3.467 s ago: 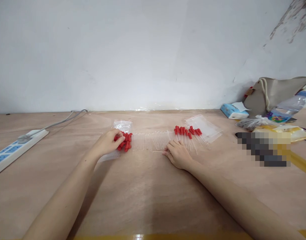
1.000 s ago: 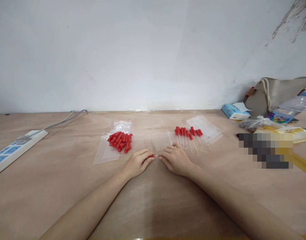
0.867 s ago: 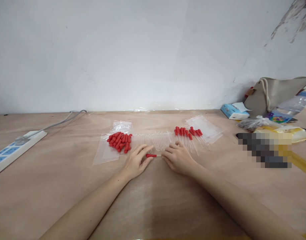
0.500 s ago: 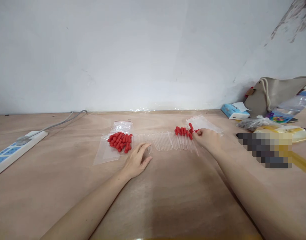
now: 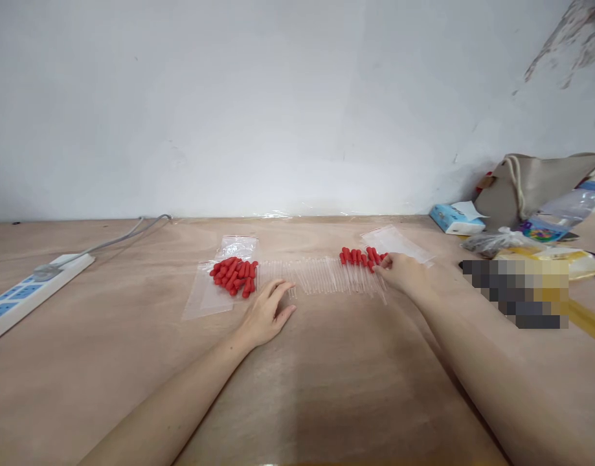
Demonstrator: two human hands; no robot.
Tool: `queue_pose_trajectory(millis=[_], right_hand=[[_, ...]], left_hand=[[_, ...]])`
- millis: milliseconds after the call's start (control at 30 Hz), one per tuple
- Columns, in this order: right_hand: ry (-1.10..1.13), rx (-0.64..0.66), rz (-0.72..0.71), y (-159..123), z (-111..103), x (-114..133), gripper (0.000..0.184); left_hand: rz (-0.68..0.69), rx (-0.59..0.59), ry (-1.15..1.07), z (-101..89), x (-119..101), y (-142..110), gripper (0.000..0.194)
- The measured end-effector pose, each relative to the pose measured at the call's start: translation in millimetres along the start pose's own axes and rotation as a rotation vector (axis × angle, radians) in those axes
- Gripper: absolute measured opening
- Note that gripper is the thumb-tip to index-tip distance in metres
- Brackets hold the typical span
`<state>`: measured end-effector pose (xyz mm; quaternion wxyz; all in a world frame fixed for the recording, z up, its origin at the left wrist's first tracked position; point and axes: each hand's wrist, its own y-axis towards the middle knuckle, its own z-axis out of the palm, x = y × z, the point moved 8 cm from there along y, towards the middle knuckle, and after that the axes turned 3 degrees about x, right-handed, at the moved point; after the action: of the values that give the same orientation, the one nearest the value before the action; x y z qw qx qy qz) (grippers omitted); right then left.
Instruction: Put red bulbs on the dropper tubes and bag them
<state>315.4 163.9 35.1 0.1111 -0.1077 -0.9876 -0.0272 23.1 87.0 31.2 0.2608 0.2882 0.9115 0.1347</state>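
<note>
Loosely spread, the left hand [image 5: 267, 314] rests on the wooden tabletop [image 5: 278, 401], its thumb well apart from its fingers and nothing visible in its grasp. Its fingertips lie by the near ends of a row of clear tubes [image 5: 316, 275], which are laid side by side, pointing toward the wall [image 5: 278, 116]. Just left of that row, a pile of red bulbs [image 5: 233, 275] sits partly on a flat clear bag [image 5: 204, 303], with a crinkled clear bag [image 5: 239, 246] behind it.

At the right end of the row lie several red-topped tubes [image 5: 352, 257], their red ends toward the wall and their clear stems toward the person. The right hand [image 5: 401, 272] is at the rightmost of these, thumb and fingers drawn close together beside the red ends; whether it has hold of one cannot be told, because the fingers cover the spot. A pale flat bag [image 5: 401, 242] lies just behind this hand.

Farther right, a blue tissue pack [image 5: 455, 220] stands near a beige bag [image 5: 544, 188] and a tilted plastic bottle [image 5: 569, 210]. At the far left, a white power strip [image 5: 15, 304] lies with a grey cable [image 5: 117, 243] running toward the wall.
</note>
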Motion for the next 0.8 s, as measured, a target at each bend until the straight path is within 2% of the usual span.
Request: queue_pose_trajectory(millis=[167,367,633,733,800], right_hand=[[-0.022,0.074,-0.071,-3.1,8.2,12.2,0.016],[-0.051,0.138,-0.023,-6.7,14.9,12.6,0.021],[-0.138,0.051,-0.009,-10.3,24.1,21.1,0.036],[-0.149,0.074,-0.003,-11.5,25.2,21.2,0.032],[-0.118,0.067,0.015,-11.4,20.2,19.1,0.030]], left_hand=[[0.014,0.003,0.004,0.5,-1.2,0.1,0.033],[0.025,-0.023,0.024,-1.0,-2.1,-0.1,0.031],[0.040,-0.037,0.041,0.9,-3.4,-1.7,0.025],[0.005,-0.092,0.136,-3.3,-0.8,-0.8,0.023],[-0.063,-0.169,0.248,-14.7,6.2,1.1,0.020]])
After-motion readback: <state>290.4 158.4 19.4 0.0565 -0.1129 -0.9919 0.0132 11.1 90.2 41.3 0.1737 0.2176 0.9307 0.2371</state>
